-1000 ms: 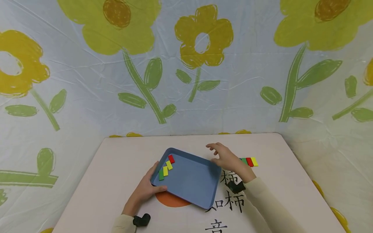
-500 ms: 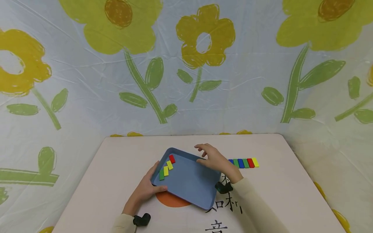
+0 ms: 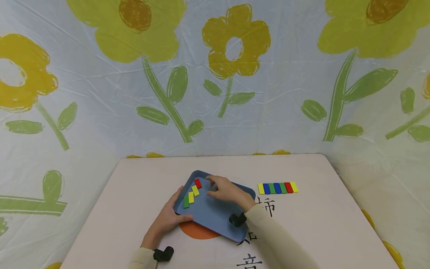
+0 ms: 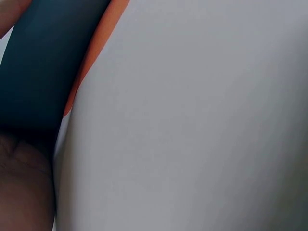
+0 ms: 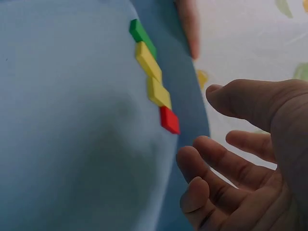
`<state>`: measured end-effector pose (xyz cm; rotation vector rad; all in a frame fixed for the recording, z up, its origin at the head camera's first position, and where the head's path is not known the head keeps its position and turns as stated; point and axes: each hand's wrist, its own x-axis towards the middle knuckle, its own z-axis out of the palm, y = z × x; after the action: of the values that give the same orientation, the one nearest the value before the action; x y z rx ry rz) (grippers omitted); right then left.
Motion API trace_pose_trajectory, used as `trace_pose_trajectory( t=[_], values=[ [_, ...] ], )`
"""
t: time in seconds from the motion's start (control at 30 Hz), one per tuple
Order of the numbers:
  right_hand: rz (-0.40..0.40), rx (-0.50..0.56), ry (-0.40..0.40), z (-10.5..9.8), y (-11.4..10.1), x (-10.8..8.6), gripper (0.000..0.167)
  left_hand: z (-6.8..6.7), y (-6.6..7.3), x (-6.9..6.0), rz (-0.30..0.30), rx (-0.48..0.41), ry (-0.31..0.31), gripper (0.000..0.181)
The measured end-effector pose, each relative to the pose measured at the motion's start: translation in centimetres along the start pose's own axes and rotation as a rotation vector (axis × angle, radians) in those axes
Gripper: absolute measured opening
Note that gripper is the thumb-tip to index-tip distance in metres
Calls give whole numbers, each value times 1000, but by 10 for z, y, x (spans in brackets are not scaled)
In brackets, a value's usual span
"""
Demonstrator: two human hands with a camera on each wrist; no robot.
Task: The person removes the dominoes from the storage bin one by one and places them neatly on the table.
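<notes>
The blue tray [image 3: 218, 220] lies slanted on the table, its left corner gripped by the left hand [image 3: 168, 216], thumb over the near rim. Along the tray's left side are a red block [image 3: 198, 183], two yellow blocks [image 3: 195, 190] [image 3: 191, 197] and a green block [image 3: 186, 202]. Above the tray, right of the red block, hovers the right hand [image 3: 226, 189] with nothing in it. In the right wrist view the fingers of the right hand [image 5: 240, 163] are loosely bent, thumb apart, near the red block [image 5: 169, 120]. The left wrist view shows the tray [image 4: 43, 62] against the left palm.
Right of the tray, a row of several yellow, blue, green and red blocks [image 3: 277, 188] lies on the table [image 3: 319, 224]. An orange printed shape [image 3: 199, 231] and black characters [image 3: 249, 260] show near the tray. A flowered cloth [image 3: 268, 123] hangs behind the table.
My right hand has moved left across the tray towards the red block, uncovering the left end of the block row. My left hand stays on the tray.
</notes>
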<state>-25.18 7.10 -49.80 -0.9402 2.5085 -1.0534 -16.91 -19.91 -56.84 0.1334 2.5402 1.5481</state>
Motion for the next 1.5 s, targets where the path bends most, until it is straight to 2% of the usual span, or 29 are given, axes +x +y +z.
trace_pose_trajectory(
  t=[0.27, 0.47, 0.7, 0.9, 1.1, 1.27, 1.5],
  values=[
    [80, -54, -12, 21, 11, 21, 59, 0, 2, 0, 6, 19, -1, 114],
    [46, -57, -37, 29, 11, 32, 58, -1, 3, 0, 3, 20, -2, 114],
    [31, -84, -51, 36, 3, 43, 44, -2, 5, 0, 1, 21, -4, 114],
    [17, -127, -47, 44, -1, 51, 44, -2, 5, -2, 5, 16, -1, 114],
    [22, -175, -55, 46, -2, 50, 42, -2, 4, -3, 7, 12, -1, 114],
    [13, -207, -97, 44, -1, 45, 39, -2, 3, -2, 15, 12, -3, 114],
    [-6, -237, -109, 42, 1, 39, 47, -2, 3, -2, 10, 2, 0, 114]
  ],
)
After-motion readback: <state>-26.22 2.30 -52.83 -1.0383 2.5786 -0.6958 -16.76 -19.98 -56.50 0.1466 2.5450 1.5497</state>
